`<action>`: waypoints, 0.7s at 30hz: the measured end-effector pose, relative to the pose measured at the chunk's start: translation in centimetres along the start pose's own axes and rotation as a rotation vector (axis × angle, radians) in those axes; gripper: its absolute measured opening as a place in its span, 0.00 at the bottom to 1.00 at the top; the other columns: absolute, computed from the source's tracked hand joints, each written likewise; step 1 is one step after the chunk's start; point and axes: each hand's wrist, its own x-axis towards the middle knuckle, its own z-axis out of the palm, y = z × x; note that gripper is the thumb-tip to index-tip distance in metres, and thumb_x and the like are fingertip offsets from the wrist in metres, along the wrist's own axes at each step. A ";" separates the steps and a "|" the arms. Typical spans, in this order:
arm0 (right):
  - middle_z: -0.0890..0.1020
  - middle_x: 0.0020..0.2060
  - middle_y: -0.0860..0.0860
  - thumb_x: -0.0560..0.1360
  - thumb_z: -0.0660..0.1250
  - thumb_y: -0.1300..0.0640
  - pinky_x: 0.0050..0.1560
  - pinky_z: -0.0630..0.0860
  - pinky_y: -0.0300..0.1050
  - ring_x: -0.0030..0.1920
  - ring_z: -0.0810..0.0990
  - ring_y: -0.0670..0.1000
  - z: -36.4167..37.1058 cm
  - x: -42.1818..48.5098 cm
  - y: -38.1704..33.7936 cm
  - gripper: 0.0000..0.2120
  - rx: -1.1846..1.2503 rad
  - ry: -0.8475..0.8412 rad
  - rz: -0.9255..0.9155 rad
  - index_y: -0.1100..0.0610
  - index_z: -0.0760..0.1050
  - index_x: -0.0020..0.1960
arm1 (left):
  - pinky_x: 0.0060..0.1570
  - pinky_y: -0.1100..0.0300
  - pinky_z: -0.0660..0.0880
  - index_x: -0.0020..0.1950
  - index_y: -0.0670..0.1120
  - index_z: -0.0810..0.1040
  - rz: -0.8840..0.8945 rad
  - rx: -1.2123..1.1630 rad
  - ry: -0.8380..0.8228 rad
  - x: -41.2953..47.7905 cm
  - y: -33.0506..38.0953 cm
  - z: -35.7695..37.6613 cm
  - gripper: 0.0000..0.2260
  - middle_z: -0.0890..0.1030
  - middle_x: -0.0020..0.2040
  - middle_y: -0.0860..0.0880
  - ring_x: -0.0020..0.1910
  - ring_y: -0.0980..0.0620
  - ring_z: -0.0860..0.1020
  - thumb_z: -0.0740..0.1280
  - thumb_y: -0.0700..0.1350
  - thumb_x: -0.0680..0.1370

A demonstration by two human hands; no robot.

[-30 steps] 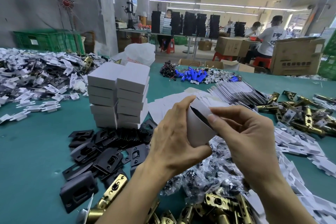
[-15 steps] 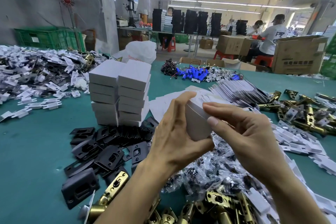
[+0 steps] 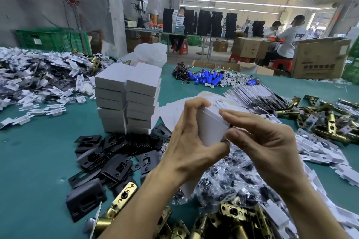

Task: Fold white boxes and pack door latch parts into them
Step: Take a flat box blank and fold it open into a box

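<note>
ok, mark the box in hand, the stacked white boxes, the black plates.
box in hand (image 3: 212, 126), head view, bare front face.
stacked white boxes (image 3: 144, 78), head view, top of right column.
black plates (image 3: 111, 161), head view, a plate mid-pile.

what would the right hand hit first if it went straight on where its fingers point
The white box: the right hand points leftward and pinches it now, with the left hand probably just beyond.

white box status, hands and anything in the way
Left hand and right hand both grip white box. Box held over bagged parts pile. Nothing blocking it.
</note>
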 end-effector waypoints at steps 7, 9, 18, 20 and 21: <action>0.84 0.54 0.48 0.69 0.71 0.60 0.50 0.82 0.41 0.54 0.84 0.47 0.1 0.0 0.4 0.13 -0.068 -0.040 0.051 0.49 0.83 0.52 | 0.29 0.55 0.79 0.55 0.65 0.60 -0.006 0.045 0.071 0.1 -0.4 0.0 0.25 0.73 0.49 0.52 0.39 0.50 0.78 0.70 0.58 0.65; 0.85 0.50 0.52 0.69 0.71 0.58 0.48 0.83 0.50 0.49 0.85 0.53 0.3 -0.1 0.5 0.12 -0.049 -0.036 0.092 0.49 0.83 0.52 | 0.29 0.56 0.78 0.55 0.66 0.60 0.004 0.062 0.101 0.2 -0.5 0.1 0.25 0.74 0.49 0.52 0.39 0.52 0.78 0.72 0.58 0.66; 0.85 0.40 0.60 0.71 0.70 0.53 0.44 0.79 0.68 0.44 0.82 0.69 0.7 -0.3 0.5 0.10 -0.058 -0.070 0.089 0.44 0.83 0.52 | 0.26 0.59 0.74 0.53 0.65 0.61 0.048 0.049 0.193 0.3 -0.3 -0.1 0.27 0.75 0.48 0.50 0.36 0.53 0.78 0.75 0.59 0.64; 0.86 0.41 0.59 0.71 0.71 0.55 0.45 0.80 0.63 0.44 0.84 0.65 0.7 -0.3 0.4 0.08 -0.001 -0.054 0.084 0.48 0.83 0.50 | 0.27 0.58 0.73 0.53 0.62 0.62 0.077 0.096 0.185 0.2 0.0 -0.2 0.25 0.75 0.49 0.51 0.37 0.52 0.76 0.73 0.60 0.64; 0.86 0.41 0.58 0.71 0.71 0.56 0.43 0.80 0.61 0.43 0.84 0.63 0.7 -0.3 0.3 0.07 0.014 -0.046 0.079 0.49 0.82 0.49 | 0.28 0.58 0.72 0.54 0.60 0.63 0.097 0.119 0.169 0.2 0.3 -0.2 0.25 0.74 0.50 0.52 0.38 0.52 0.75 0.73 0.60 0.64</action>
